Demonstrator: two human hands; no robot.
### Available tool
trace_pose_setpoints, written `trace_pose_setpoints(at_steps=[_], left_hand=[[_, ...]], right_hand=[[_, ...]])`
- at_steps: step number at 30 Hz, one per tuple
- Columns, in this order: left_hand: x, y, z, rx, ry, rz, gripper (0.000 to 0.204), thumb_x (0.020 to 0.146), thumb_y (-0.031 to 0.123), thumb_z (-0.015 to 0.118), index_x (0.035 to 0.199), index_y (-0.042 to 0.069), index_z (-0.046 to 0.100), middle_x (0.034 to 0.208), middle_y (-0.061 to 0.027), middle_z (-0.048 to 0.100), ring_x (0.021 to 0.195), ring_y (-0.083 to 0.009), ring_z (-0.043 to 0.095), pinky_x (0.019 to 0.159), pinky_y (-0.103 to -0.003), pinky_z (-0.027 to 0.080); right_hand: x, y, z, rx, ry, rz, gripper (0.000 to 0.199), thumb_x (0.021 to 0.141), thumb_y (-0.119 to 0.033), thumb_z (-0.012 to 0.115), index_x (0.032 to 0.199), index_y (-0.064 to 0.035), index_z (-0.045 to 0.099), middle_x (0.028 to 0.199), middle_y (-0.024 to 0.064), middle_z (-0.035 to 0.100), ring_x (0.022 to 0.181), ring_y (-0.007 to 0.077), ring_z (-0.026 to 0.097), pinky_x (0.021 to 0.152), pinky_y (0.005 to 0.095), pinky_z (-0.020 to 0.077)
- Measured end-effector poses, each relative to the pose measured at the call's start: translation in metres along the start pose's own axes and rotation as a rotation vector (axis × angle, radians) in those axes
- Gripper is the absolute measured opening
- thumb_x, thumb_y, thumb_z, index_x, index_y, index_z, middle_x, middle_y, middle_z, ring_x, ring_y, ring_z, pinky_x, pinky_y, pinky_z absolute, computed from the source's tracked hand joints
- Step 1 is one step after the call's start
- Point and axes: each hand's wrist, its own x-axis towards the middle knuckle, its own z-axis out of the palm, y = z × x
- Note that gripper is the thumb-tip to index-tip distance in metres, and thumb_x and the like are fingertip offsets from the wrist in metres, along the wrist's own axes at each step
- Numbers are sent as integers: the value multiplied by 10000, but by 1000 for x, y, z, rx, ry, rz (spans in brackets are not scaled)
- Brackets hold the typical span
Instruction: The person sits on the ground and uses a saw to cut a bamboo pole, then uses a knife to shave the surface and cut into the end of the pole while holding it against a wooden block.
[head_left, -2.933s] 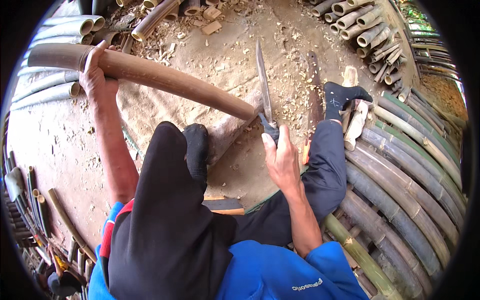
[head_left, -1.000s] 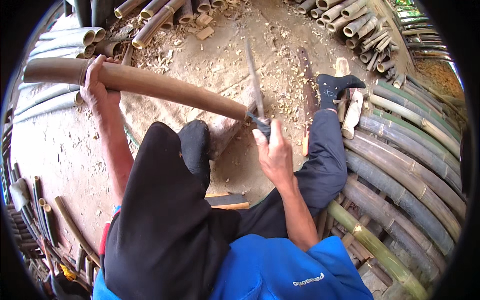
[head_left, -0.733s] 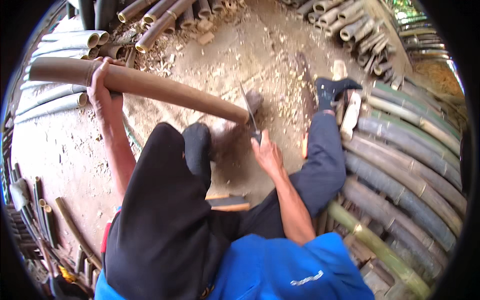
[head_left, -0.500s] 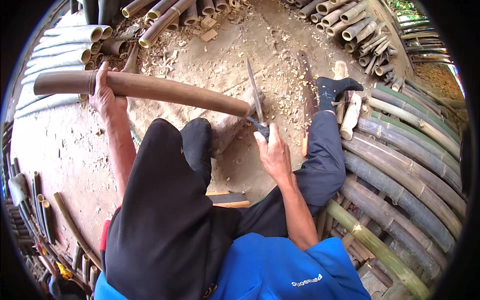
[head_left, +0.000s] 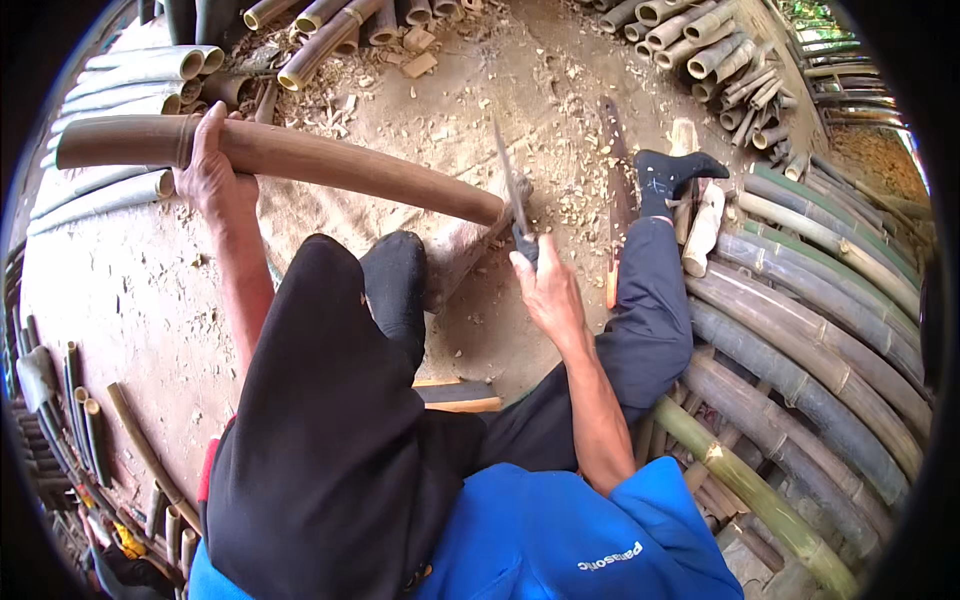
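Observation:
My left hand [head_left: 215, 178] is closed round a thick brown bamboo tube [head_left: 350, 175] near its left end, the thumb over the top. The tube slants down to the right, its right end lying over a wooden block [head_left: 460, 262] on the ground. In my right hand [head_left: 550, 295] is the dark handle of a long knife [head_left: 512, 180]. Its blade points up and away, just to the right of the tube's end, slightly blurred. Whether the blade touches the tube I cannot tell.
Cut bamboo tubes lie piled at the back left [head_left: 150, 70] and back right [head_left: 700, 40]. Bamboo poles [head_left: 810, 330] stretch along the right side. A saw [head_left: 615, 190] lies beside my outstretched foot [head_left: 670, 175]. Wood chips [head_left: 560, 110] litter the ground.
The left end of the bamboo tube has shifted slightly left and up with my left hand. My right hand and the knife have moved a little; the handle has turned.

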Motion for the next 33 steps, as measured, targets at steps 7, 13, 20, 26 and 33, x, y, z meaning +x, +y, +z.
trace_pose_setpoints(at_steps=[7,13,20,26,33], left_hand=[[16,5,-7,-14,-122,-71,269,814,75,792,1018,-39,659,913,-143,698,842,-294,704,828,-434,601],[31,13,-14,-74,-185,-82,220,830,66,752,1000,-29,650,917,-152,682,867,-285,687,877,-414,593],[26,28,11,-35,-113,16,281,802,37,790,1020,-28,625,890,-165,696,829,-288,713,798,-413,615],[6,2,27,17,-170,-12,303,826,69,783,1074,-33,643,970,-170,705,886,-284,715,865,-404,591],[36,17,-6,-79,-409,-113,320,860,107,753,1130,-16,634,1033,-162,711,1033,-291,689,1009,-452,511]], right_hand=[[-13,0,23,241,383,-349,288,1016,-236,610,1166,-18,496,837,245,698,767,419,721,628,472,550],[-14,-22,10,-33,77,-92,336,1031,-299,571,1179,-26,441,841,288,682,815,492,681,643,541,532],[-16,-46,5,318,414,-413,286,1007,-204,627,1183,-14,506,877,231,699,828,433,712,661,452,553],[19,12,13,-62,70,33,427,1035,-401,525,1176,-14,413,914,357,668,904,532,663,758,623,499],[-14,-49,-20,222,401,-398,298,1006,-252,636,1114,-27,473,778,236,664,722,440,695,598,473,534]])
